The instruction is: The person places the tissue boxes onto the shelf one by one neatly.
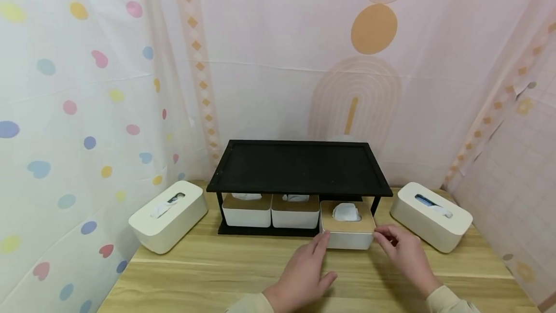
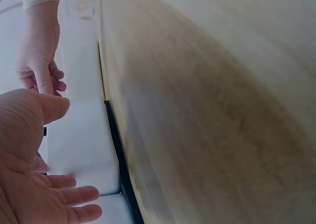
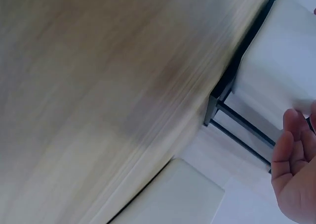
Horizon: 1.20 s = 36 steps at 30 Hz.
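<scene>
A white tissue box with a wood-toned lid [image 1: 347,239] juts forward from the right end of a black rack [image 1: 299,165], a white tissue showing in its slot. At its front left corner, my left hand [image 1: 302,274] touches it with extended fingers, thumb held away. My right hand [image 1: 404,255] pinches its right front corner between thumb and index finger, the other fingers bent. Two similar tissue boxes, one on the left [image 1: 247,217] and one in the middle [image 1: 295,219], sit further back under the rack's top, partly hidden by it.
Larger cream tissue boxes stand either side of the rack, one on the left [image 1: 158,231] and one on the right [image 1: 434,228]. All rest on a wood-grain table [image 1: 195,279]. Patterned curtains [image 1: 269,52] hang behind and at the sides.
</scene>
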Tool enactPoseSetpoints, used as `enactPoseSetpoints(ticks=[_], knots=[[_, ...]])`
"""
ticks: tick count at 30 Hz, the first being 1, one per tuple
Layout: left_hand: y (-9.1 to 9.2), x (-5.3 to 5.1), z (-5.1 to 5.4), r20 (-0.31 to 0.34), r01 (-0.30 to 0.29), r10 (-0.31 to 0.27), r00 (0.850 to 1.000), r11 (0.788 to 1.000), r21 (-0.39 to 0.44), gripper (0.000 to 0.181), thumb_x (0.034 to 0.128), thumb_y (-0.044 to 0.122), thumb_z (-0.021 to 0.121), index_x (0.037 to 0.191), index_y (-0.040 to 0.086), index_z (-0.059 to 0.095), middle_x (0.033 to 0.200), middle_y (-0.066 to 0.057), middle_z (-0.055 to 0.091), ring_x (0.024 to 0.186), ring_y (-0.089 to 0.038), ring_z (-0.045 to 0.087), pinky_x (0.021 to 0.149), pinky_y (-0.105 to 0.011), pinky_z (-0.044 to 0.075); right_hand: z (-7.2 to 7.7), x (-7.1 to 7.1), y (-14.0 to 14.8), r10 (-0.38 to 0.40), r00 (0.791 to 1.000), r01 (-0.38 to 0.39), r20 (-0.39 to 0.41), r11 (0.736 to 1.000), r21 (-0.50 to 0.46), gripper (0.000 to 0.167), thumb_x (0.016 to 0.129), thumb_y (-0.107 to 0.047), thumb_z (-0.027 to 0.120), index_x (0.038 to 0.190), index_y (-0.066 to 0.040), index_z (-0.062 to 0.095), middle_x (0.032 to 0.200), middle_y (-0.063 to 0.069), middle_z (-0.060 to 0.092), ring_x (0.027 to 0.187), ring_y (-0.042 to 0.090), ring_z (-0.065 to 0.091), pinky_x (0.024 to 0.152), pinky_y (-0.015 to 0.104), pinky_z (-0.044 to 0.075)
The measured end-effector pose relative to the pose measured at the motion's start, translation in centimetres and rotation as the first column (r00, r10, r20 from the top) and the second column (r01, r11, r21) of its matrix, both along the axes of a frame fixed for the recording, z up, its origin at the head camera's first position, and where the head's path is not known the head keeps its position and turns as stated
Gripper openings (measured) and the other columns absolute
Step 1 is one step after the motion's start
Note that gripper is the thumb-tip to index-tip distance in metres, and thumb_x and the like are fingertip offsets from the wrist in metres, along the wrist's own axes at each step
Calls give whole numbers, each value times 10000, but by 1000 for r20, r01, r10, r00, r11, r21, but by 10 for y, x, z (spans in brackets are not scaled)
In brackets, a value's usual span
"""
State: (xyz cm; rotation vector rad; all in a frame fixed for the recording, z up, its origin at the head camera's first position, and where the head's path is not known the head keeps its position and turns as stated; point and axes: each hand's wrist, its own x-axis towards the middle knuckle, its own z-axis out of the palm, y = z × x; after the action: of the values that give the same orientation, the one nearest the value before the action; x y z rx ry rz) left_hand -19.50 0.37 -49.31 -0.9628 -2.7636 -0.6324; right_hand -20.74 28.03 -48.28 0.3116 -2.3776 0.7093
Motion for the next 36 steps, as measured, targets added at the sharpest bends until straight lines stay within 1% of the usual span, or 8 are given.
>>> enactPoseSetpoints(ticks=[6,12,16,21,24,26,30,36], knots=[[3,-2,-2,-87,-16,11,996,998,-56,872,991,418,757,1654,34,340,1594,-193,534,1311,-325,663,1075,-496,562,-7,0,4,38,974,-6,-224,990,139,219,737,15,923,870,-97,789,786,-10,765,679,10,656,593,135,516],[6,-4,-1,-50,-28,25,998,997,-75,916,973,414,781,1661,26,318,1574,-205,553,1304,-350,665,1066,-522,563,-11,2,10,73,956,-1,-285,969,246,308,668,-16,941,947,-72,825,878,52,819,722,134,737,620,275,580],[9,-11,0,-53,-47,42,998,995,-92,946,959,422,793,1663,21,305,1352,-165,716,1151,-303,730,957,-460,606,-13,5,12,61,979,-11,-194,969,248,409,721,-60,937,1108,-88,809,848,-30,797,700,63,689,582,223,537],[11,-20,3,-60,-82,76,995,991,-101,958,945,435,803,1665,45,305,917,-44,756,736,-145,684,628,-294,540,-11,7,10,18,1000,-23,23,973,231,536,848,-132,902,1346,-125,705,817,-130,758,683,-44,609,582,233,500],[13,-25,6,-18,-105,104,994,990,-90,937,954,425,790,1671,66,305,864,-31,736,639,-116,618,522,-275,459,-7,6,8,3,992,-32,130,974,225,590,895,-154,874,1436,-123,639,798,-145,728,663,-75,555,581,237,478],[14,-29,9,-3,-119,119,993,989,-84,921,956,426,785,1666,70,317,910,-48,757,665,-131,642,520,-286,461,-5,5,7,1,983,-41,183,976,214,614,914,-161,857,1473,-113,608,796,-143,721,655,-88,539,583,235,473],[17,-35,12,27,-123,125,992,990,-63,889,969,402,780,1649,43,333,799,-16,707,571,-110,572,486,-271,433,-1,1,6,7,966,-60,260,979,197,675,926,-199,846,1525,-92,555,817,-136,732,664,-92,553,608,235,489],[20,-42,14,51,-145,148,988,987,-62,864,988,419,761,1645,39,348,541,87,466,435,-66,379,401,-258,327,4,-5,5,25,936,-91,351,981,173,728,948,-252,830,1572,-78,498,845,-119,753,693,-45,620,622,236,515]])
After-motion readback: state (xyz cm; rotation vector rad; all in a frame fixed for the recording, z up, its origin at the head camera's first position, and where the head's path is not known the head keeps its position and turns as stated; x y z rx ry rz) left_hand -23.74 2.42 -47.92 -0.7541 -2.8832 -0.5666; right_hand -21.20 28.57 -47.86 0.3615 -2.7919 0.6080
